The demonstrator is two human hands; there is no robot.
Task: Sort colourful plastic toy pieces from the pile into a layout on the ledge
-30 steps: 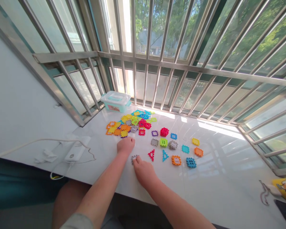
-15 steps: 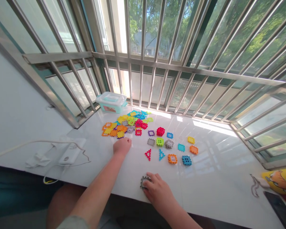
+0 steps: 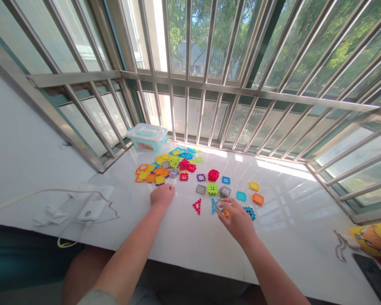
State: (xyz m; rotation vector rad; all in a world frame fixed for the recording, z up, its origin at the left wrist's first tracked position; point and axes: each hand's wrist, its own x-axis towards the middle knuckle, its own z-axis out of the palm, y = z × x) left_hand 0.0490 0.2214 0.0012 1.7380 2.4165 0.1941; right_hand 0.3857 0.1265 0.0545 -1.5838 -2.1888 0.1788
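Observation:
My right hand hovers over the white counter, fingers pinched on a grey toothed plastic tile. It is above an orange tile and beside a blue triangle and a blue square tile. My left hand rests as a loose fist on the counter, just below a heap of coloured tiles. A red triangle lies between my hands. Separate tiles lie in rows: a red one, green, grey, orange, yellow.
A pale teal lidded box stands at the back by the steel window bars. A white power bank with cables lies at the left. A yellow printed object and a dark flat item sit at the right edge.
My right hand lifted the grey tile from the counter's near edge and carried it up and right to the row of sorted tiles. My left hand stayed put.

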